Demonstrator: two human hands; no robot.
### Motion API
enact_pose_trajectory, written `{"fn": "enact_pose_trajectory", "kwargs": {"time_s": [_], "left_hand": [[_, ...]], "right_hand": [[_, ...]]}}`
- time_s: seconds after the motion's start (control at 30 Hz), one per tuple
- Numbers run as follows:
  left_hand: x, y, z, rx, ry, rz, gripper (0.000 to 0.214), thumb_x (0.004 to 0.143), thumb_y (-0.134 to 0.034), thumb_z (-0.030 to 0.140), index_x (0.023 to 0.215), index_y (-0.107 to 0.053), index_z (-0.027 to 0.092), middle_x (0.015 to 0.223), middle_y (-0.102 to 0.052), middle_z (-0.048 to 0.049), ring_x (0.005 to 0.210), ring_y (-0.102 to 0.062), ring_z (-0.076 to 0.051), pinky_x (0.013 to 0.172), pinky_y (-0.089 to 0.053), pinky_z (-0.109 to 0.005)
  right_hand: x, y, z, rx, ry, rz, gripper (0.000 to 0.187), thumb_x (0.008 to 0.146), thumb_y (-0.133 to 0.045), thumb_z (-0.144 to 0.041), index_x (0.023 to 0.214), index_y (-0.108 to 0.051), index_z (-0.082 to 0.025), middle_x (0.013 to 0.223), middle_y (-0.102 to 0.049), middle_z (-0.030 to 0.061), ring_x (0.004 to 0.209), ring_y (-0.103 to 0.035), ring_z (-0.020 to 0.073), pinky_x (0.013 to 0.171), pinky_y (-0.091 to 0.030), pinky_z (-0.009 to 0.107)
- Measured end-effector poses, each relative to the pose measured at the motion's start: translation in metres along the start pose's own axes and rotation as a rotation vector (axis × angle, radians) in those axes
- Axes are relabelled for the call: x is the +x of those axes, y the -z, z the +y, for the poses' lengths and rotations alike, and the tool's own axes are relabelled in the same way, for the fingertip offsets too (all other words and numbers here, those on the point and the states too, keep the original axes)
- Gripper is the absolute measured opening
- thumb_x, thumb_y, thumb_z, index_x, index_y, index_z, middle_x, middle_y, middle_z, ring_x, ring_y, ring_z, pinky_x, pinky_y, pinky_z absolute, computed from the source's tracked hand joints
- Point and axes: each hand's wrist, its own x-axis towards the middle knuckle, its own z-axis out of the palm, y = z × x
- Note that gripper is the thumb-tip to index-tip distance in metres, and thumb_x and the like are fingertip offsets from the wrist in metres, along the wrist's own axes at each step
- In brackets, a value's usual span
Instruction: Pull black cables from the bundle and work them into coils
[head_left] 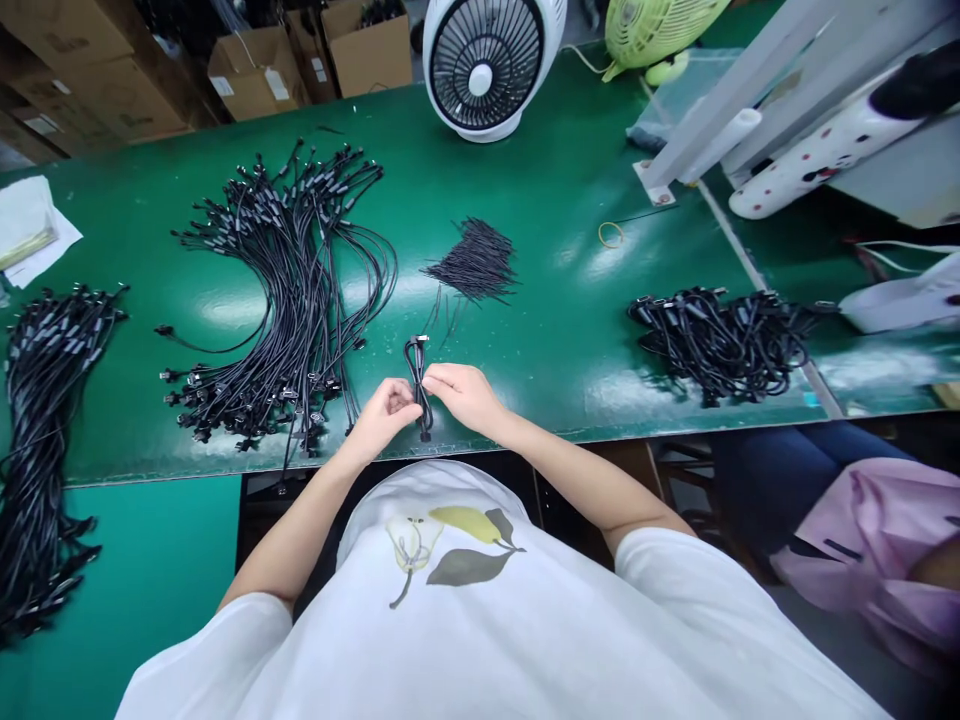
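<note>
A black cable, folded into a small bundle, stands between my two hands near the front edge of the green table. My left hand has its fingers curled at the bundle's left side, with the thumb against it. From the right, my right hand pinches the bundle's middle with thumb and forefinger. Whether a twist tie is in that pinch is too small to tell. Just beyond lies a pile of thin black twist ties. Left of my hands spreads a large heap of straight black cables.
Another heap of cables lies at the far left. To the right sits a pile of bundled cables. A white fan and a green fan stand at the back. A person in pink sits at the right.
</note>
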Motion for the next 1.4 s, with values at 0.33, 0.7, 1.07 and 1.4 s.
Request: {"fn": "enact_pose_trajectory", "kwargs": {"time_s": [0.33,0.7,1.07,1.4], "left_hand": [[-0.003,-0.015,-0.009,-0.004,0.104,-0.091,0.074,0.078,-0.070,0.038,0.144,-0.042,0.020,0.112,-0.064,-0.0089,0.104,-0.060,-0.025,0.100,-0.046,-0.046],[0.001,-0.019,0.031,-0.076,0.035,-0.176,0.106,0.083,-0.068,0.040,0.154,0.010,0.031,0.160,-0.024,-0.0086,0.145,-0.028,-0.026,0.119,-0.023,-0.044],[0.021,-0.012,0.017,0.048,-0.136,0.070,0.076,0.085,-0.059,0.055,0.150,-0.028,0.031,0.146,-0.043,-0.0106,0.132,-0.045,-0.025,0.105,-0.045,-0.039],[0.045,-0.023,0.008,-0.066,0.034,0.113,0.056,0.085,-0.062,0.048,0.131,-0.056,0.018,0.133,-0.060,-0.0122,0.114,-0.061,-0.022,0.105,-0.045,-0.038]], "right_hand": [[0.001,-0.011,0.016,0.424,-0.264,-0.286,0.032,0.087,-0.046,-0.039,0.063,-0.046,-0.018,0.057,-0.050,-0.0031,0.051,-0.040,0.0089,0.055,-0.030,0.023],[-0.021,-0.013,-0.023,-0.516,0.076,-0.020,0.040,0.099,-0.037,-0.040,0.122,-0.058,-0.015,0.116,-0.062,0.0137,0.100,-0.056,0.0232,0.088,-0.042,0.036],[-0.027,-0.008,0.017,-0.561,-0.073,0.090,0.041,0.103,-0.025,-0.036,0.115,-0.058,-0.015,0.098,-0.068,0.0127,0.088,-0.061,0.0211,0.072,-0.041,0.029],[-0.036,0.001,0.051,-0.494,-0.035,0.099,0.043,0.102,-0.029,-0.036,0.136,-0.045,-0.014,0.114,-0.065,0.0135,0.095,-0.063,0.0206,0.079,-0.045,0.029]]}}
